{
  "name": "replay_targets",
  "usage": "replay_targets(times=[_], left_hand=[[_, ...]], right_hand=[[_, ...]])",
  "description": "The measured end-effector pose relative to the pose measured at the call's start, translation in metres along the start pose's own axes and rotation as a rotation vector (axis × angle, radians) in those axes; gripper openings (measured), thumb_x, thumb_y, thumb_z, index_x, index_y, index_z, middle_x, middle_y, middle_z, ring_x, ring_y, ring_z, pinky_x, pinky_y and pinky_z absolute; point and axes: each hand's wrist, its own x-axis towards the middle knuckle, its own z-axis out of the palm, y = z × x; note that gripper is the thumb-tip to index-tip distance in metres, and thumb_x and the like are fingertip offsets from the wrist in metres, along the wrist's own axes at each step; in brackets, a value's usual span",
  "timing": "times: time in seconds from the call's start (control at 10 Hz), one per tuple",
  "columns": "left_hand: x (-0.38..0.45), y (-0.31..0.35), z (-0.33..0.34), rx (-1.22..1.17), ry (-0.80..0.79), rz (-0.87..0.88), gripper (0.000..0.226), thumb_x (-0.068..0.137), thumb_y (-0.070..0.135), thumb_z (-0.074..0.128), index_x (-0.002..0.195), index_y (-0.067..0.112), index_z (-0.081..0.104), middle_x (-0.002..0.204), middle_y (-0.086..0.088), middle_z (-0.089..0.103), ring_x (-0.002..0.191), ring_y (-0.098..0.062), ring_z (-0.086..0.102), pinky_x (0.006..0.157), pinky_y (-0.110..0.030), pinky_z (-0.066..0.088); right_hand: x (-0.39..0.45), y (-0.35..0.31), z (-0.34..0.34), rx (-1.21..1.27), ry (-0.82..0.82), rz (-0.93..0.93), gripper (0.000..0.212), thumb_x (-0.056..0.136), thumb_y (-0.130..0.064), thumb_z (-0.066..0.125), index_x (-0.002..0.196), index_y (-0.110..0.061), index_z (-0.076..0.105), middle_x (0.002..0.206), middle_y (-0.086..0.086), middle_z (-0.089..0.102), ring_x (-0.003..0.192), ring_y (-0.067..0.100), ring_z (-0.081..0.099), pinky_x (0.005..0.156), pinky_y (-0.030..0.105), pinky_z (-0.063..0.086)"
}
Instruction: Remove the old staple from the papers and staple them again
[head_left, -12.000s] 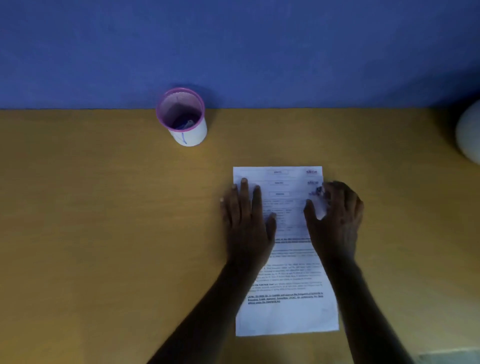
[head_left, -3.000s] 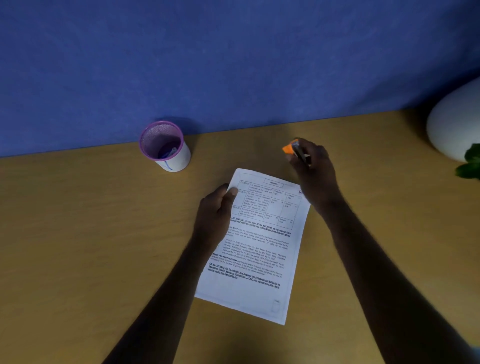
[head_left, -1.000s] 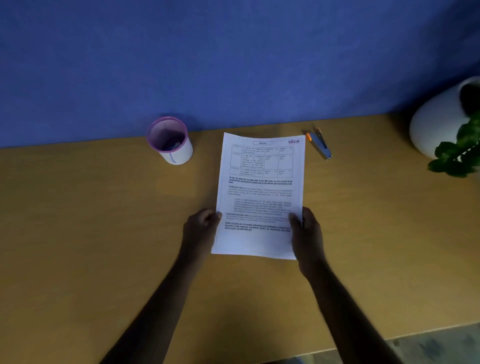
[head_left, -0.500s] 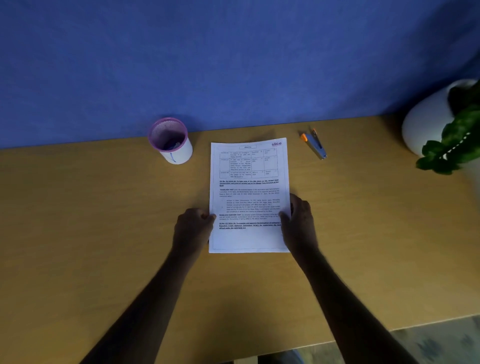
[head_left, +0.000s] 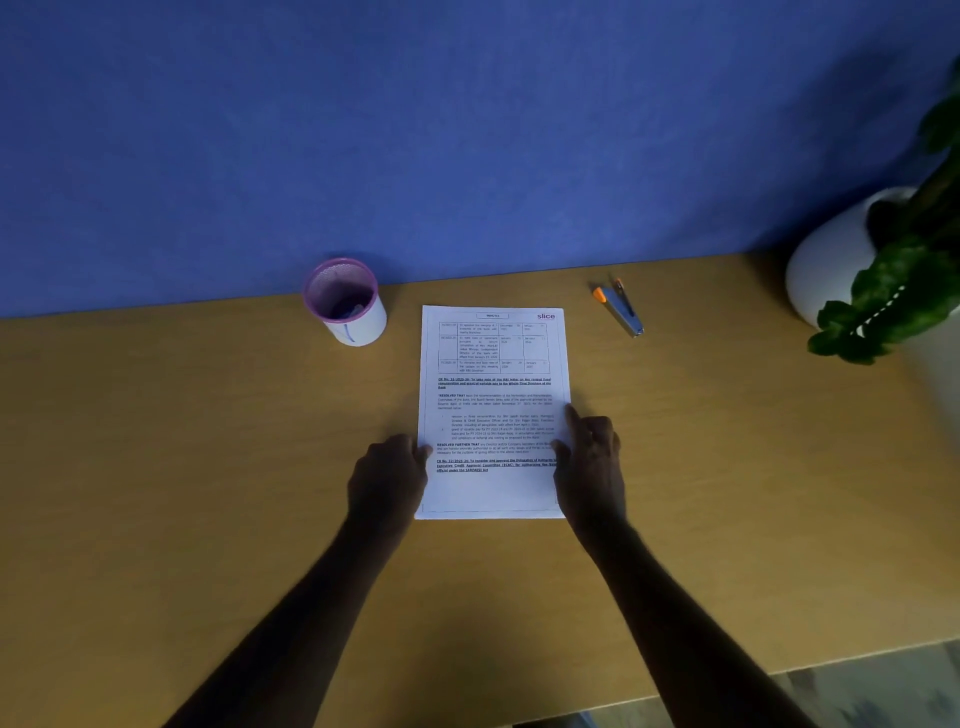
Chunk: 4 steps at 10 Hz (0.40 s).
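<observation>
The white printed papers (head_left: 493, 405) lie flat and square on the wooden desk (head_left: 182, 467), a table printed at the top. My left hand (head_left: 387, 475) grips their lower left edge, thumb on the sheet. My right hand (head_left: 592, 457) holds the lower right edge, index finger stretched along the paper's side. A small stapler (head_left: 621, 307) with an orange tip lies on the desk up and to the right of the papers, apart from both hands. No staple is visible in the papers at this distance.
A purple-rimmed mesh pen cup (head_left: 345, 301) stands left of the papers near the blue wall. A white pot (head_left: 826, 260) with a green plant (head_left: 893, 291) occupies the far right corner. The desk's front edge runs along the bottom right.
The papers have been laid down flat and squared on the desk, sliding slightly left. Both hands stay at the lower edges; my right index finger has stretched out.
</observation>
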Motion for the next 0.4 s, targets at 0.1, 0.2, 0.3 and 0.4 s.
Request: replay_targets(times=[0.1,0.2,0.3,0.4], left_hand=[[0.0,0.001,0.001,0.043,0.005,0.018,0.035,0.105,0.043,0.051,0.107,0.012,0.068,0.107,-0.013,0.075,0.1,-0.037,0.07,0.077,-0.038,0.05],[-0.002,0.002,-0.002,0.091,0.036,0.029,0.036,0.103,0.044,0.054,0.114,0.01,0.063,0.111,-0.014,0.073,0.103,-0.039,0.069,0.081,-0.041,0.053],[-0.007,0.002,0.0,0.112,0.155,0.112,0.04,0.098,0.038,0.065,0.121,0.005,0.059,0.111,-0.016,0.07,0.1,-0.04,0.068,0.077,-0.044,0.055],[-0.011,0.001,0.006,0.234,0.275,0.328,0.052,0.09,0.034,0.075,0.125,0.0,0.058,0.118,-0.021,0.064,0.104,-0.041,0.063,0.079,-0.048,0.056]], right_hand=[[0.001,-0.001,0.0,-0.009,0.003,0.001,0.059,0.104,-0.016,0.06,0.158,-0.015,0.038,0.149,0.012,0.044,0.134,0.029,0.045,0.091,0.04,0.058],[0.0,-0.001,0.001,-0.002,0.01,0.003,0.057,0.104,-0.017,0.059,0.157,-0.015,0.04,0.149,0.012,0.046,0.132,0.029,0.046,0.091,0.041,0.059],[-0.002,-0.004,0.002,-0.012,0.07,-0.026,0.054,0.104,-0.02,0.058,0.155,-0.015,0.042,0.146,0.011,0.05,0.129,0.028,0.05,0.093,0.042,0.059],[0.0,-0.01,0.004,-0.123,0.162,-0.102,0.054,0.103,-0.03,0.056,0.153,-0.015,0.042,0.148,0.01,0.053,0.133,0.028,0.052,0.104,0.045,0.051]])
